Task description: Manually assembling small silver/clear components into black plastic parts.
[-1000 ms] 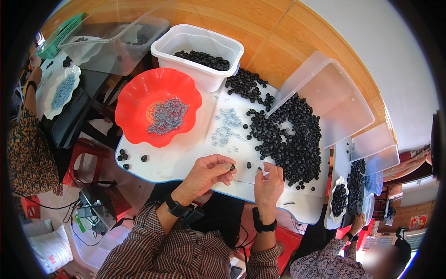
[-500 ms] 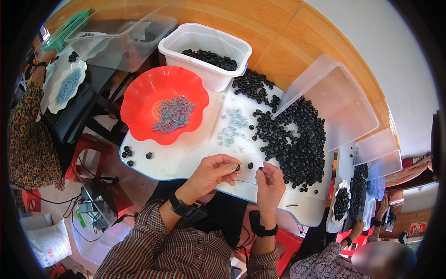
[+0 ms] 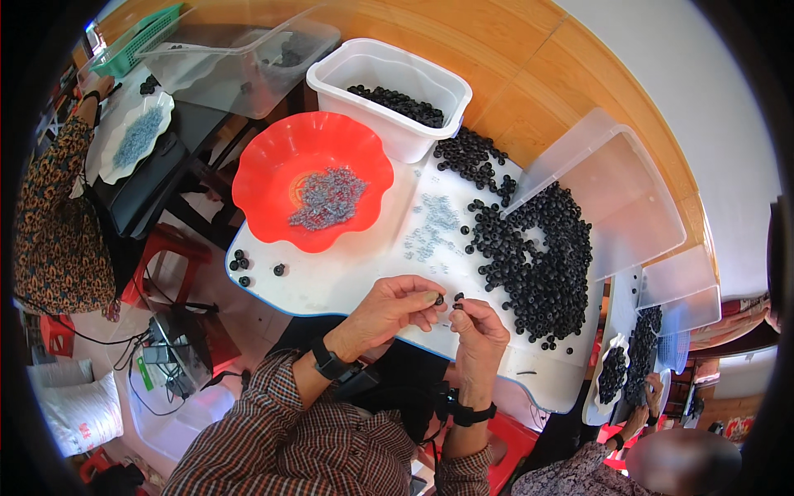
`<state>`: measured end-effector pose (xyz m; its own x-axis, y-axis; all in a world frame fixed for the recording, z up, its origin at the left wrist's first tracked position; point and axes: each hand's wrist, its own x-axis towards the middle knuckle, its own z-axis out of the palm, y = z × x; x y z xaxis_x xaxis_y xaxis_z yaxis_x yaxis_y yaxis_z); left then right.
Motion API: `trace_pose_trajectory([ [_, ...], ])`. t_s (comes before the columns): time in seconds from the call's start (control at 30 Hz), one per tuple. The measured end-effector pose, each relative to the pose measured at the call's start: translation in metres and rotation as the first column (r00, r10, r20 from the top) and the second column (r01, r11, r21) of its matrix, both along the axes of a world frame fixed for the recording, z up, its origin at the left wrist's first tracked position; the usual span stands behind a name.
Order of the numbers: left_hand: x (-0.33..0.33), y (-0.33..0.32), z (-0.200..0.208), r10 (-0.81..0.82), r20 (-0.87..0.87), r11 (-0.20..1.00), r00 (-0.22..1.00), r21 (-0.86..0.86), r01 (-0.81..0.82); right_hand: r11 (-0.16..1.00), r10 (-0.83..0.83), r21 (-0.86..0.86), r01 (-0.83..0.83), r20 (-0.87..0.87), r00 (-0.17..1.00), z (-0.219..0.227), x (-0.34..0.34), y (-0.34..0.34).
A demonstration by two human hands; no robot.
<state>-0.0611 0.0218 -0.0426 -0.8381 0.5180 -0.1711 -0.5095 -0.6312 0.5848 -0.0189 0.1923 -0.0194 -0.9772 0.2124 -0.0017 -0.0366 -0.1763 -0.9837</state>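
Note:
My left hand (image 3: 397,309) pinches a small round black part (image 3: 439,301) between thumb and forefinger over the table's front. Close beside it, my right hand (image 3: 480,329) has thumb and forefinger pressed together on a small dark piece (image 3: 457,307), mostly hidden by the fingertips. Just beyond those fingertips is a loose black part (image 3: 460,296), seemingly on the table. Small clear rings (image 3: 432,223) are scattered on the white tabletop ahead. To the right spreads a large heap of ring-shaped black parts (image 3: 542,281). A red scalloped bowl (image 3: 265,157) contains a pile of clear-grey small pieces (image 3: 329,198).
Behind the bowl, a white tub (image 3: 347,95) contains more black parts. A clear plastic bin (image 3: 637,198) lies tipped beside the heap. Several black parts (image 3: 240,263) sit at the table's left edge. People work at tables on either side; red stools (image 3: 172,252) stand below.
The whole view has shifted, so the table appears farther right. My left hand has moved closer to my right, and the fingertips are now nearly together. Both hands keep their pinch.

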Motion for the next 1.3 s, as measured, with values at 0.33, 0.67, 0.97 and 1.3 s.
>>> trace_pose_trajectory([
  [0.33, -0.001, 0.001, -0.003, 0.0, 0.01, 0.998, 1.0, 0.058, 0.0, 0.999, -0.006, 0.054, 0.009, -0.069, 0.998, -0.001, -0.003, -0.013],
  [0.67, 0.0, 0.002, -0.003, 0.019, 0.006, 1.0, 1.0, 0.005, -0.019, 0.996, -0.01, 0.083, 0.017, -0.079, 0.997, -0.002, -0.005, -0.016],
  [0.97, 0.001, 0.005, -0.001, 0.024, 0.023, 0.999, 0.999, -0.044, -0.023, 0.99, -0.024, 0.138, 0.038, -0.102, 0.994, -0.005, -0.005, -0.015],
  [1.3, 0.002, 0.006, -0.001, 0.029, 0.004, 0.996, 1.0, -0.087, -0.028, 0.959, -0.035, 0.275, 0.075, -0.149, 0.988, -0.003, -0.004, -0.016],
])
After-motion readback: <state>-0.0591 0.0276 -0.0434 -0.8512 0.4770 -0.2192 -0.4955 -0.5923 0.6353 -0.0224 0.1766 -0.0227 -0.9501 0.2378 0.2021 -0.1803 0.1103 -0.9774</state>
